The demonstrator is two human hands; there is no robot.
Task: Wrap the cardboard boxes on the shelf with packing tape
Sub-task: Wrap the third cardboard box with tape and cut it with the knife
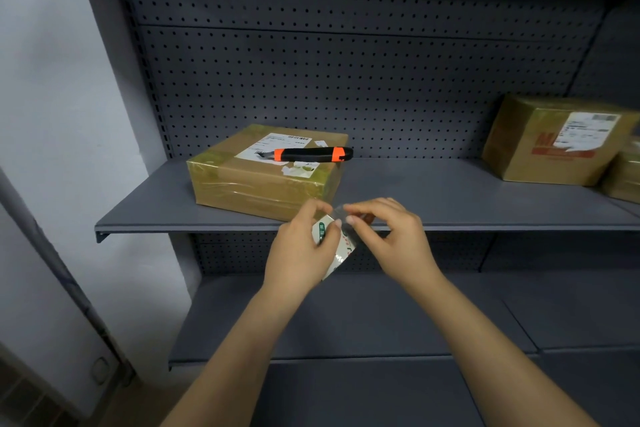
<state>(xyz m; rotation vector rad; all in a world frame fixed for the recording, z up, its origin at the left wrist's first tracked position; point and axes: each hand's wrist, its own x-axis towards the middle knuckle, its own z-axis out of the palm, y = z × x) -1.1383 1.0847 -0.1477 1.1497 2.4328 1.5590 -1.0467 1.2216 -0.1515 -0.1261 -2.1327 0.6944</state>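
Nearest, my left hand point(299, 250) grips the tape roll point(341, 250) just before the shelf's point(450, 191) front edge. My right hand point(391, 239) pinches its clear free end, which is hard to make out. Cardboard box point(263, 180) lies flat near the shelf's left end, with the knife point(313, 154) on top, long axis left-right, blade pointing left. Second box point(554, 146), at the right end, is cut off.

Two bare hands in view: left hand point(301, 250), right hand point(394, 236). Wrists uncovered. Left forearm point(242, 350) and right forearm point(485, 340) are bare along all that shows, down to the near edge of the view. Fingers point(381, 210) slim. Nails point(349, 219) short and plain, seen on a left thumb and a right fingertip. Finer detail there is blurred.
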